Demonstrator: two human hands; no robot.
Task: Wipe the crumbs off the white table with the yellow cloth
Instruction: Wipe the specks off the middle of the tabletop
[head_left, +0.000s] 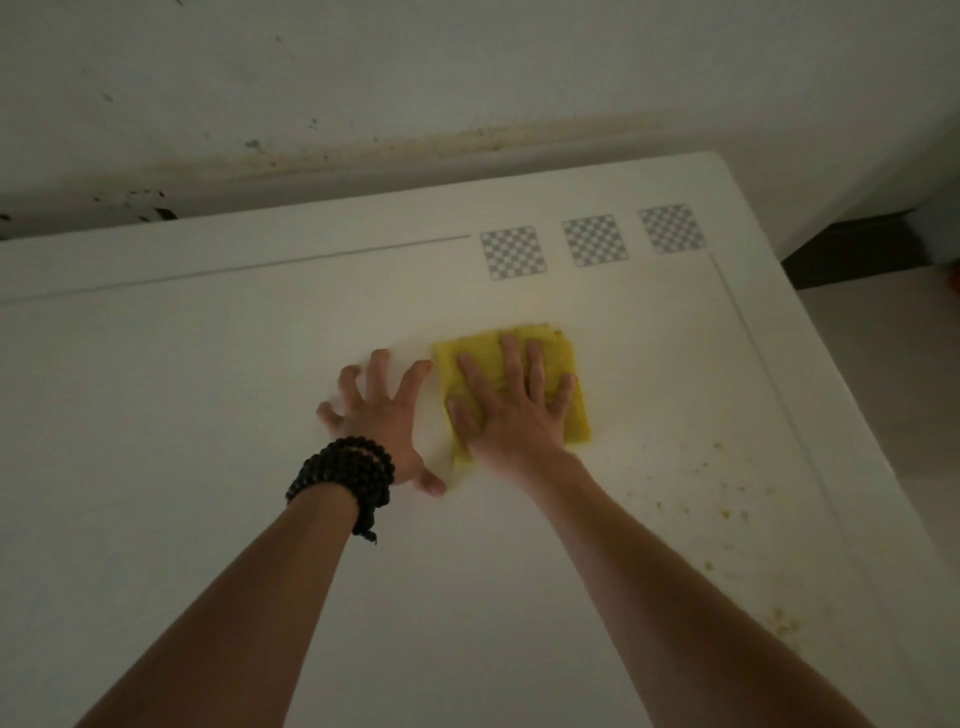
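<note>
The cloth (511, 387), yellow and folded into a rough square, is laid flat on the table (208, 364), right of centre and nearer the far edge than the near one. It is pressed down by the right hand (511, 410), which is spread palm-down over it with the fingers straight and fanned; nothing is gripped or pinched. The cloth's far, right and near edges are left showing around the hand. The left hand (379, 415) is set on the bare tabletop just beside the cloth's left edge, with its fingers splayed wide and slightly arched and only the tips seeming to touch the surface; nothing is held by it. A beaded bracelet (345, 478), dark and wound in several loops, is worn at the left wrist. Crumbs (727, 499) are scattered over the table to the right of the cloth and nearer the viewer, towards the right edge. Three checkered squares (595, 240) are seen in a row near the table's far edge, beyond the cloth.
</note>
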